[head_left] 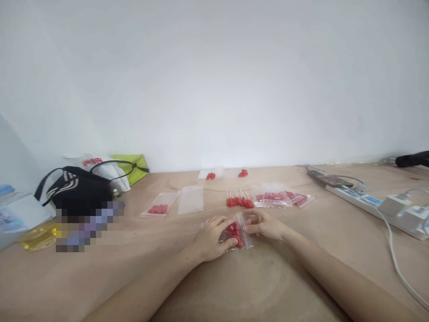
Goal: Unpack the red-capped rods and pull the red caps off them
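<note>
handbag [78,190] left, pouch [244,232] centre, power strip [368,201] right

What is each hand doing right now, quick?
Left hand: closed on the small clear plastic bag of red pieces.
Right hand: closed, pinching that bag's top edge.

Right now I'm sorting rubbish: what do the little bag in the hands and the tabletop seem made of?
The little bag looks like thin clear plastic, glossy: red pieces show through it. The tabletop looks like pale wood or laminate, matte; which, I cannot tell.
</note>
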A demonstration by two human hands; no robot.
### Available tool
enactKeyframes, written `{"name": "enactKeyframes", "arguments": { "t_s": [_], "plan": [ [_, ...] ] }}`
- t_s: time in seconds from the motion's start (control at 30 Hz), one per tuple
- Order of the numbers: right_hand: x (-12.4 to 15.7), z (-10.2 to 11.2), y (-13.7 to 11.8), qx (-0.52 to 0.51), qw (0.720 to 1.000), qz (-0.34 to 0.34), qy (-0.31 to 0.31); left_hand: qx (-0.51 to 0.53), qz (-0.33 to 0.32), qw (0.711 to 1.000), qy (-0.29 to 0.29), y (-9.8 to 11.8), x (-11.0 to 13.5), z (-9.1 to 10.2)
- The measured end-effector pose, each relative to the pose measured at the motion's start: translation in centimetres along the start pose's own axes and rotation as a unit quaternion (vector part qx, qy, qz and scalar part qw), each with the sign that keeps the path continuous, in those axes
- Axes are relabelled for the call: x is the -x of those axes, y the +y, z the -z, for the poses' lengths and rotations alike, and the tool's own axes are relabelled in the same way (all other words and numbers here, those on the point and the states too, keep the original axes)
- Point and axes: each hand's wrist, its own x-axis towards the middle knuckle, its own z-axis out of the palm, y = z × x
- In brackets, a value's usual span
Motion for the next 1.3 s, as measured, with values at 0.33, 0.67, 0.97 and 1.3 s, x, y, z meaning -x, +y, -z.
{"name": "enactKeyframes", "arguments": {
  "t_s": [0.33, 0.67, 0.97, 1.3],
  "plan": [
    [-0.1, -1.6, -0.2, -0.029, 0.997, -0.061, 0.037, -0.002, -0.066, 0.997, 0.032, -0.7, -2.4, 0.1],
    [-0.2, -1.6, 0.4, -0.022, 0.999, -0.022, 0.03, -0.056, -0.245, 0.968, -0.018, -1.1, -5.1, -0.1],
    [0.1, -1.9, 0.3, -0.015, 0.998, -0.013, 0.055, -0.06, -0.282, 0.956, 0.048, -1.9, -4.9, -0.5],
    [0.3, -1.5, 0.9, 0.074, 0.987, 0.141, -0.016, -0.048, -0.242, 0.968, 0.048, -2.8, -4.8, -0.1]
  ]
}}
